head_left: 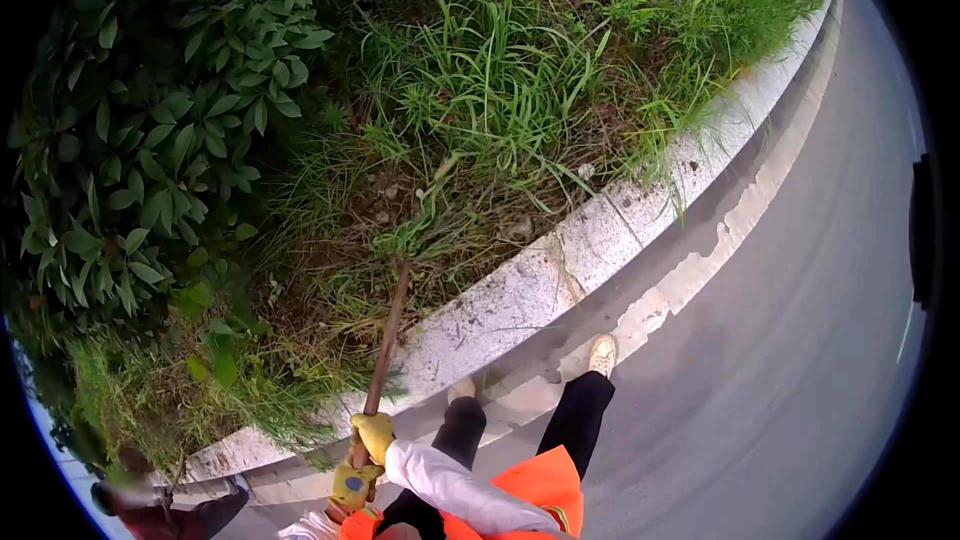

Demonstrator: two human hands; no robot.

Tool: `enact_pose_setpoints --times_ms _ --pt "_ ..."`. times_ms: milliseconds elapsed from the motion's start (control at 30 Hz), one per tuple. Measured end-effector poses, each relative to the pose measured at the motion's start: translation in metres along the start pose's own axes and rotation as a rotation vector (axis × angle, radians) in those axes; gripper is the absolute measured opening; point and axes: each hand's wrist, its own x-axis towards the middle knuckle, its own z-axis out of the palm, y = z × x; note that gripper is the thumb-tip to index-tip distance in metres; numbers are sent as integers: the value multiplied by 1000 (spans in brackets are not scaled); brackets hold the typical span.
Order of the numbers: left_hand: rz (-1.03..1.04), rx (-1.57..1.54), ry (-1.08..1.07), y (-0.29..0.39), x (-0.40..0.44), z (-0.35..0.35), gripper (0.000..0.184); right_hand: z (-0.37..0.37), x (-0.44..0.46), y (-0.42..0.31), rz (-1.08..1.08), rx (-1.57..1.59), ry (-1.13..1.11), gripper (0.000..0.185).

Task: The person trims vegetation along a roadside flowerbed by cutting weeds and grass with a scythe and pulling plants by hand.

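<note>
The right hand (373, 437), in a yellow glove, is closed around a wooden handle (387, 340); the left hand (354, 487), gloved alike, grasps the same handle just behind it. From the hands the handle slants forward over the pale curb (500, 315) to cut or flattened grass (410, 238), where its far end is hidden, so what it carries cannot be told. A white sleeve (455, 488) runs back from the right hand beside an orange vest (545, 485). To the right of the hands are dark trousers (580, 410) and a light shoe (603, 354), with the grey road (760, 360) farther right. Beyond the handle's end stands tall grass (500, 60); ahead and left of the hands is a leafy shrub (180, 140). Well to their left, another person (170, 520) is partly visible.
</note>
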Motion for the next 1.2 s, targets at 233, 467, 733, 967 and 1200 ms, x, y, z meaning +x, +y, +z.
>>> enact_pose_setpoints --times_ms 233,467,733,967,1200 --pt "-618 1620 593 -138 68 39 19 11 -61 51 -44 -316 -325 22" --pt "1021 271 -498 53 -27 96 49 -124 -148 -103 -619 478 330 16" --pt "285 -93 -294 138 76 56 22 -91 12 -193 -489 20 332 27" --pt "43 -137 253 2 -8 64 33 -25 -56 -15 56 -714 -437 29" --pt "426 -9 -436 115 -42 145 45 -166 -134 -169 -515 80 165 15"
